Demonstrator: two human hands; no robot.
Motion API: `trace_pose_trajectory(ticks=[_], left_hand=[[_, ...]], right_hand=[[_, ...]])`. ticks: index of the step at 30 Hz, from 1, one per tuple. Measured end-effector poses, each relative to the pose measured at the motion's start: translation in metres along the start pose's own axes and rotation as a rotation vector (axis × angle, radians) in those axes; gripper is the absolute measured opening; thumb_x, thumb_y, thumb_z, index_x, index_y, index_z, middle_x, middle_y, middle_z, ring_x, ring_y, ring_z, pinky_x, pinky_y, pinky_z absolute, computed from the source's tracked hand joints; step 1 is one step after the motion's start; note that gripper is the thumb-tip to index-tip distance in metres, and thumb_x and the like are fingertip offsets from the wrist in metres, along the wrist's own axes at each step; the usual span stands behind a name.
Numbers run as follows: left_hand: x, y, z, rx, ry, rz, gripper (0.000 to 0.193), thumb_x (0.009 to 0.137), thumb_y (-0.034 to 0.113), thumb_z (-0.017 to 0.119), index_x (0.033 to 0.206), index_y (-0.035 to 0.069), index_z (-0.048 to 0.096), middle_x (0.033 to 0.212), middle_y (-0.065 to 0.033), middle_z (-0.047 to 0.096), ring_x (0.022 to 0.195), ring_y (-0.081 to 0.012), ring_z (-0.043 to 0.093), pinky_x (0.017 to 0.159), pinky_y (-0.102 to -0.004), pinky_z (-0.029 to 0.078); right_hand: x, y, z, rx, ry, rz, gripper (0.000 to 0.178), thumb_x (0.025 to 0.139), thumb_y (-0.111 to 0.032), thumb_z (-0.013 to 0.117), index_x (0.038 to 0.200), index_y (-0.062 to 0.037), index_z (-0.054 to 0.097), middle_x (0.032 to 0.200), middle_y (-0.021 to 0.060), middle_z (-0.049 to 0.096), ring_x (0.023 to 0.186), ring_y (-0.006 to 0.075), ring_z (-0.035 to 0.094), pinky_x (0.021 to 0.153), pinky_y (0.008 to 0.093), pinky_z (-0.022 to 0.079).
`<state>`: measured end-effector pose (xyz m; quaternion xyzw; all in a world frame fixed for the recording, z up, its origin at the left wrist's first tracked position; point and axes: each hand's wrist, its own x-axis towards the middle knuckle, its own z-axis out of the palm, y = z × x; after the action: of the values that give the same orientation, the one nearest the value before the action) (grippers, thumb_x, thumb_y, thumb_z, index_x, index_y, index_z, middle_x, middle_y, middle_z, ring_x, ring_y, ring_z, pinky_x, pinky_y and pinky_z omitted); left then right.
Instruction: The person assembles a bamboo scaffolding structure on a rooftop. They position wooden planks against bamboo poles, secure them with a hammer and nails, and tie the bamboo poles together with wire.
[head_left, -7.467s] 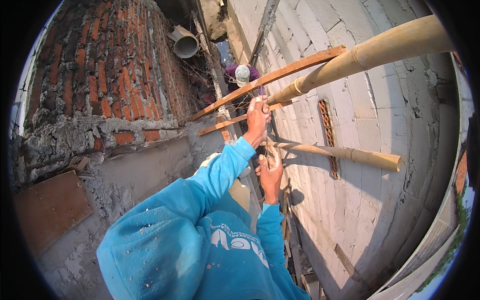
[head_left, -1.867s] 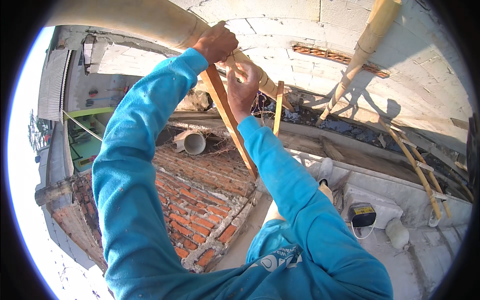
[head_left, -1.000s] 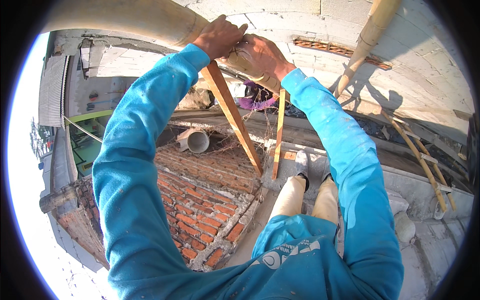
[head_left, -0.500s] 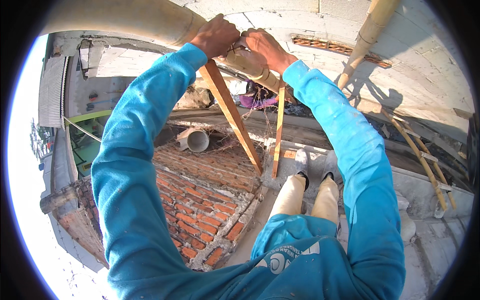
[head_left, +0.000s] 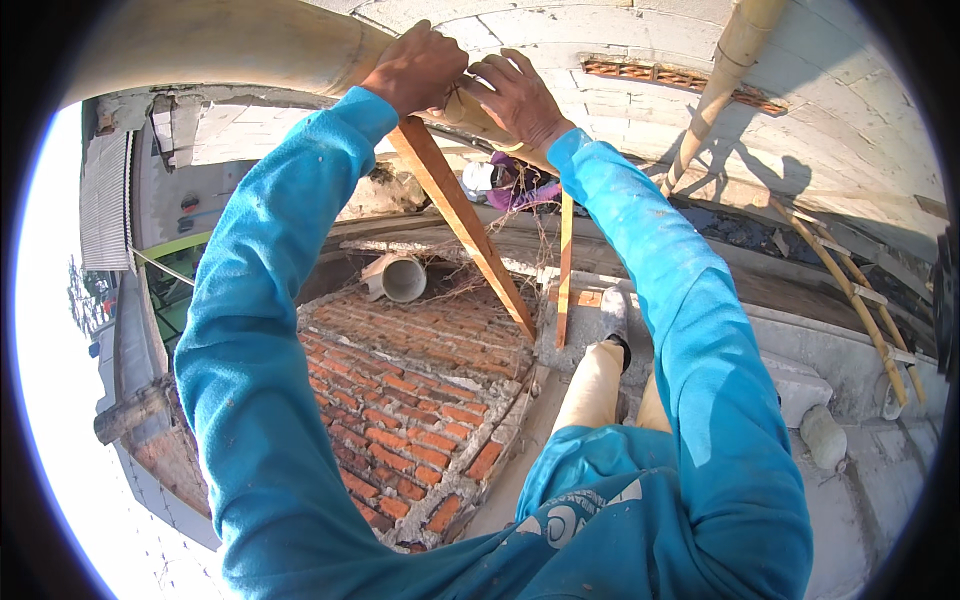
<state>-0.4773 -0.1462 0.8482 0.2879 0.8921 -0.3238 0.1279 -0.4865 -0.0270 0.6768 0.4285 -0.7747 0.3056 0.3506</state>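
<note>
Up at the top, my left hand (head_left: 415,68) is closed in a fist at a bamboo pole (head_left: 300,45); what its fingers hold is hidden. Close to its right is my right hand (head_left: 515,100), its bent fingers spread above the narrower stretch of bamboo (head_left: 480,125). A thin dark strand, perhaps wire or cord, shows between the hands at the bamboo. From below my left hand a wooden batten (head_left: 460,215) slants down to the right. Another batten (head_left: 565,270) stands nearly upright below my right wrist.
A brick wall (head_left: 400,430) and a round pipe (head_left: 403,280) lie below left. Beneath the bamboo is another person in purple (head_left: 520,190). A bamboo post (head_left: 720,90) leans by the pale block wall (head_left: 640,110); a bamboo ladder (head_left: 860,290) stands at right. My shoe (head_left: 615,315) rests on a concrete ledge.
My right hand has loosened and lifted slightly, its fingers now spread and apart from my left hand. My left hand has shifted slightly left, still closed. The view has shifted a little.
</note>
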Motion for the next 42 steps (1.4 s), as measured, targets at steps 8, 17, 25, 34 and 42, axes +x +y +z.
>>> trace_pose_trajectory(ticks=[8, 17, 25, 34, 42], left_hand=[[0.002, 0.001, -0.001, -0.028, -0.003, 0.011, 0.022, 0.068, 0.025, 0.080, 0.083, 0.013, 0.069, 0.084, -0.0037, 0.069, 0.088, -0.0211, 0.066, 0.085, -0.0342, 0.043], [0.007, -0.001, 0.005, 0.007, -0.099, -0.001, 0.038, 0.057, 0.036, 0.088, 0.083, 0.013, 0.072, 0.090, -0.0063, 0.070, 0.092, -0.0211, 0.067, 0.083, -0.0354, 0.043], [0.011, 0.001, 0.012, 0.057, -0.202, -0.009, 0.037, 0.048, 0.028, 0.091, 0.078, 0.016, 0.075, 0.082, -0.0031, 0.072, 0.082, -0.0208, 0.069, 0.074, -0.0333, 0.049], [0.011, 0.003, 0.002, 0.060, -0.249, 0.009, 0.036, 0.048, 0.027, 0.090, 0.078, 0.014, 0.076, 0.081, -0.0053, 0.072, 0.080, -0.0212, 0.070, 0.070, -0.0327, 0.051], [0.007, -0.001, 0.008, 0.028, -0.212, 0.032, 0.041, 0.048, 0.033, 0.089, 0.077, 0.009, 0.072, 0.078, -0.0070, 0.069, 0.079, -0.0251, 0.067, 0.074, -0.0347, 0.047]], right_hand=[[0.004, 0.001, -0.002, -0.074, -0.056, -0.085, 0.034, 0.081, -0.035, 0.067, 0.109, -0.0169, 0.060, 0.101, -0.0022, 0.059, 0.104, 0.0179, 0.053, 0.102, 0.0450, 0.036], [0.008, -0.018, 0.005, 0.451, -0.009, 0.339, 0.009, 0.075, -0.012, 0.066, 0.083, -0.0062, 0.064, 0.076, 0.0108, 0.062, 0.078, 0.0289, 0.060, 0.069, 0.0412, 0.050], [0.031, -0.056, 0.016, 1.091, -0.070, 1.473, 0.034, 0.096, -0.029, 0.055, 0.082, -0.0013, 0.068, 0.063, 0.0089, 0.062, 0.051, 0.0188, 0.056, 0.048, 0.0329, 0.043], [0.016, -0.061, -0.007, 0.885, 0.138, 1.289, 0.033, 0.086, -0.023, 0.067, 0.109, 0.0009, 0.062, 0.084, 0.0118, 0.065, 0.067, 0.0224, 0.062, 0.061, 0.0352, 0.051], [0.024, -0.027, -0.032, 0.741, 0.057, 0.749, 0.029, 0.082, -0.019, 0.074, 0.102, -0.0005, 0.065, 0.084, 0.0128, 0.067, 0.069, 0.0186, 0.063, 0.063, 0.0327, 0.052]])
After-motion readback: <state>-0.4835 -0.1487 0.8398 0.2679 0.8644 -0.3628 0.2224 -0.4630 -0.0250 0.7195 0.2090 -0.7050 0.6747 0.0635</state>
